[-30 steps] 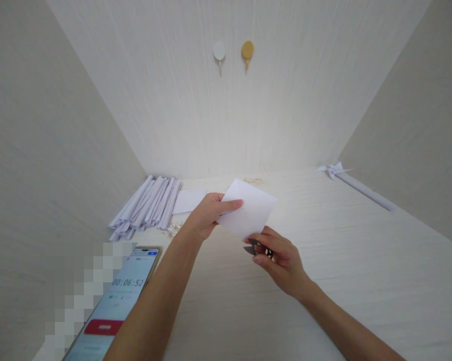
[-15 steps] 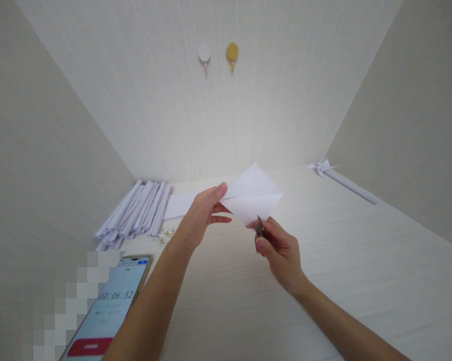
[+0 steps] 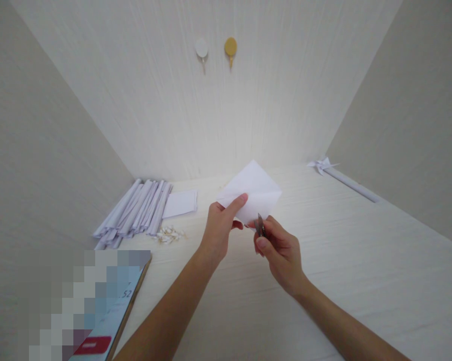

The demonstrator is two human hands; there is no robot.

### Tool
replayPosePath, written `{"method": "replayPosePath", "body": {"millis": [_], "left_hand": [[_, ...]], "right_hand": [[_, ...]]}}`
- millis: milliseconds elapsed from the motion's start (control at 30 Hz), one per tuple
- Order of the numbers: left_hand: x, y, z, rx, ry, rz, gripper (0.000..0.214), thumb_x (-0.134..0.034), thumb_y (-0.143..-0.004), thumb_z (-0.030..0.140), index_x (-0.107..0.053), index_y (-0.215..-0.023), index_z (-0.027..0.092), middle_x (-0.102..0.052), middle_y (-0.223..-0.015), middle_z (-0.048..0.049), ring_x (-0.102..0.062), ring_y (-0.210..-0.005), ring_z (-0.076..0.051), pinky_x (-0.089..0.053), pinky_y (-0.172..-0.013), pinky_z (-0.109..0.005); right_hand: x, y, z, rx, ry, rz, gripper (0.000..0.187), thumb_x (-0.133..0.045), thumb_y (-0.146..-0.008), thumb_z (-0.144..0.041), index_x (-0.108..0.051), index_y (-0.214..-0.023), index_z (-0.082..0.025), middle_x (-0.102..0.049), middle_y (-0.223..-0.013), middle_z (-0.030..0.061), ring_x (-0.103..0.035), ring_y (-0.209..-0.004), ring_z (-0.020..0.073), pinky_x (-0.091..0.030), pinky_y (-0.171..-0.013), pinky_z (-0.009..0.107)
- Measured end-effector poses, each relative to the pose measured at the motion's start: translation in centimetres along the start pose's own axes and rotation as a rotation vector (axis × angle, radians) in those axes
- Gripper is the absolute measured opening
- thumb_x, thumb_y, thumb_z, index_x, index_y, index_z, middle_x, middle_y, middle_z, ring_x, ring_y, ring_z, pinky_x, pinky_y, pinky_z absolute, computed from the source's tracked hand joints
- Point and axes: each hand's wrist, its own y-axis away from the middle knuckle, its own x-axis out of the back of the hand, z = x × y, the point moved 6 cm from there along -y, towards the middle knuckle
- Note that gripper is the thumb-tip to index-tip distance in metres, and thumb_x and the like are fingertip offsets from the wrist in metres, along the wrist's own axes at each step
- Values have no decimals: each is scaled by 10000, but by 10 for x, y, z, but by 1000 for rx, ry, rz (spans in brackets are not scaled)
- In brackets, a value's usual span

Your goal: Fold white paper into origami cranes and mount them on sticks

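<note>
A square white sheet of paper (image 3: 256,180), one corner pointing away from me, is held above the table. My left hand (image 3: 218,233) pinches it at the lower left edge, thumb flat on top and fingers underneath. Close to the paper's near corner, my right hand (image 3: 284,253) is closed around a small pair of scissors (image 3: 261,224) with dark metal blades pointing up. The handles are mostly hidden inside the fingers. Whether the blades touch the paper I cannot tell.
Rolled paper tubes (image 3: 139,210) lie heaped at the left, beside a stack of white sheets (image 3: 180,203) and a small pile of cotton swabs (image 3: 169,234). A phone (image 3: 122,313) is nearer me. A paper pinwheel (image 3: 323,165) on a paper stick (image 3: 353,185) lies along the right wall.
My left hand has shifted right and toward me along the paper, its thumb now farther in over the sheet. The slit at the left corner is now mostly covered. My right hand has barely moved.
</note>
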Motion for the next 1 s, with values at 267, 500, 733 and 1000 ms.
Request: {"method": "replayPosePath", "body": {"millis": [267, 500, 733, 1000], "left_hand": [[1, 2, 1, 24, 80, 78, 193, -657, -575, 270, -578, -672, 123, -564, -556, 15, -476, -468, -80, -341, -400, -189], [13, -4, -2, 114, 182, 176, 154, -639, -560, 226, -558, -661, 142, -566, -623, 22, -504, -534, -86, -405, -467, -207], [29, -3, 27, -212, 41, 344, 194, -635, -585, 298, -566, -678, 143, -619, -696, -24, -570, -661, -131, -452, -543, -230], [25, 4, 35, -384, -193, 322, 277, -592, -656, 407, -602, -678, 131, -607, -603, -30, -579, -646, -152, -448, -499, -225]], "right_hand": [[-2, 1, -5, 70, 28, -69, 197, -526, -800, -326, -618, -941, -224, -477, -713, 20, -443, -606, 126, -355, -488, 252], [-2, 1, -11, 97, 69, -95, 191, -521, -804, -327, -609, -928, -212, -542, -829, 60, -468, -625, 128, -387, -504, 262], [-11, 4, 8, -174, -154, -123, 241, -462, -824, -398, -553, -906, -191, -492, -678, 2, -377, -451, 65, -285, -376, 206], [-30, 13, 22, -448, -490, -236, 298, -375, -850, -471, -463, -825, -187, -323, -517, -83, -231, -375, 35, -155, -325, 160]]}}
